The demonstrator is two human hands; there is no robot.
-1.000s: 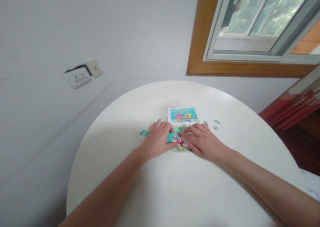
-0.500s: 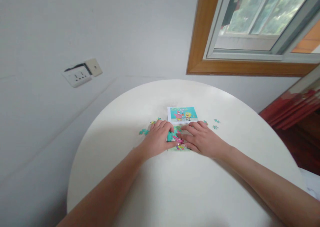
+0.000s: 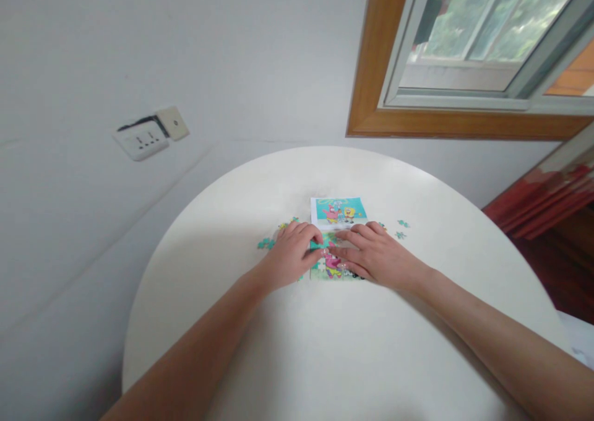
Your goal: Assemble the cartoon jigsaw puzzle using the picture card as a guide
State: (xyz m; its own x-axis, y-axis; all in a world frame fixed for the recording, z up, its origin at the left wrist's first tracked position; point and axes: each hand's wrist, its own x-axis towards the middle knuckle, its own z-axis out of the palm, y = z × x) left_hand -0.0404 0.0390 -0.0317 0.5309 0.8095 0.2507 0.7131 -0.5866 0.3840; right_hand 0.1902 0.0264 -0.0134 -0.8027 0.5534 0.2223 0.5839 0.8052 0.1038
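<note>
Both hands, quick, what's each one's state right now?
Left hand: curled at the puzzle; whether its grip holds anything cannot be told.
Right hand: open, spread over the puzzle, nothing visible in its grip.

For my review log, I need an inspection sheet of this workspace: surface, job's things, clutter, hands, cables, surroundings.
Surface: white table with a rounded far edge.
Job's things: puzzle, partly hidden by the hands; picture card flat just beyond it.
Clutter: loose pieces on both sides of the hands.
Hands: left hand over the puzzle's left part, right hand over its right; whether either grips a piece cannot be told.
Cables: nothing seen.
Surroundings: pale wall; socket with a dark gap along its top edge; wood-framed window; red curtain at right.
</note>
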